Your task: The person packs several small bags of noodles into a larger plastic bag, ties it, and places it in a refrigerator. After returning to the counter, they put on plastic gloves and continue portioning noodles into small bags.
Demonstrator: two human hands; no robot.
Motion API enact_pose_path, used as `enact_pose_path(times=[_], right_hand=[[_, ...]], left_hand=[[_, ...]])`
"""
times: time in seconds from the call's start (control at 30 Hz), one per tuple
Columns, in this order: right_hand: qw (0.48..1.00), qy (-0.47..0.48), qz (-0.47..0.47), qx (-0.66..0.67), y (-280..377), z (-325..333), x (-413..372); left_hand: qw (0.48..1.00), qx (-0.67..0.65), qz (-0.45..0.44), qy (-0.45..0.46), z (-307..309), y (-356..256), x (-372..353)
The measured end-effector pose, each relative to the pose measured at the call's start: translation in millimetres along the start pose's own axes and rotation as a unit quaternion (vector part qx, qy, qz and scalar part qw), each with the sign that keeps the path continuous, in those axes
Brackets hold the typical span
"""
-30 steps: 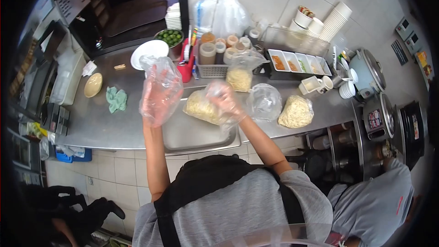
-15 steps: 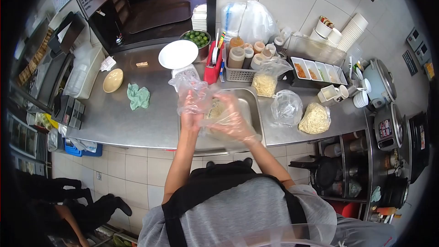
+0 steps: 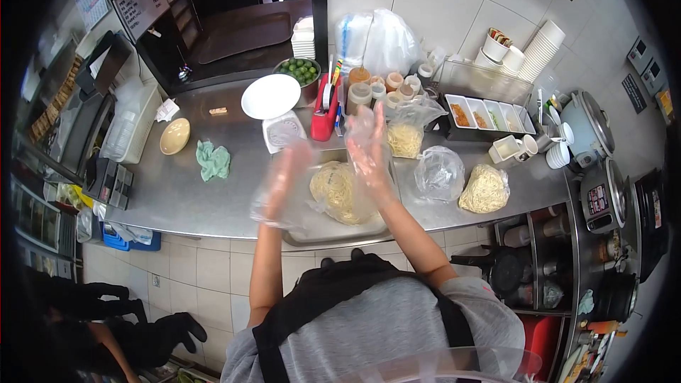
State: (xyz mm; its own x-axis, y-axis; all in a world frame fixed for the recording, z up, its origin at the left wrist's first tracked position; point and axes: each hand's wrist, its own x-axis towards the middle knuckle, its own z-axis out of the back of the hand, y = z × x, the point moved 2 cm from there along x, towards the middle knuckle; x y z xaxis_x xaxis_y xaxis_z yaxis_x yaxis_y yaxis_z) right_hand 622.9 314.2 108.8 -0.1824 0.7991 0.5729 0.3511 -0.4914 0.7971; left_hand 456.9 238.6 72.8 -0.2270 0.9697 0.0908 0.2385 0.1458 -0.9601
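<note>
Both hands wear loose clear plastic gloves. My left hand [image 3: 286, 174], smeared by motion, is raised at the left side of the steel tray [image 3: 386, 230], its fingers seemingly stretched out. My right hand [image 3: 369, 152] is over the tray's right side, fingers extended and apart, holding nothing. Between the hands, a heap of pale noodles [image 3: 337, 190] lies in the tray, with clear plastic about it. A kitchen scale [image 3: 284, 131] stands just beyond my left hand, partly under a white plate [image 3: 271, 96]. Right of my right hand sits a bag of noodles [image 3: 404, 140].
A red tape dispenser [image 3: 324, 115] and a basket of sauce bottles [image 3: 360, 96] stand behind the tray. Further right are a clear plastic bag [image 3: 439, 174] and bagged noodles [image 3: 484, 189]. A green cloth [image 3: 213, 160] and yellow bowl [image 3: 175, 136] lie left. Another person's legs [image 3: 156, 333] show lower left.
My hands have moved apart: the left down and leftward, the right up and away. The glove over the right hand now sits further on, and the noodles in the tray have come into view.
</note>
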Motion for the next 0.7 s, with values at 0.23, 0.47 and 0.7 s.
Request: enact_pose_path(times=[0.23, 0.47, 0.7], right_hand=[[0.994, -0.024, -0.093, 0.057, -31.8, -7.3, 25.8], [0.980, 0.001, -0.091, 0.179, -21.1, 13.3, 49.8], [0.989, 0.012, -0.130, 0.075, 1.4, 48.0, 37.2]], left_hand=[[0.944, 0.251, -0.029, 0.211, -57.0, 31.2, 2.0], [0.868, 0.398, -0.181, 0.233, -75.4, 34.3, -2.1], [0.955, 0.268, -0.121, 0.040, -3.1, -22.6, -13.3]])
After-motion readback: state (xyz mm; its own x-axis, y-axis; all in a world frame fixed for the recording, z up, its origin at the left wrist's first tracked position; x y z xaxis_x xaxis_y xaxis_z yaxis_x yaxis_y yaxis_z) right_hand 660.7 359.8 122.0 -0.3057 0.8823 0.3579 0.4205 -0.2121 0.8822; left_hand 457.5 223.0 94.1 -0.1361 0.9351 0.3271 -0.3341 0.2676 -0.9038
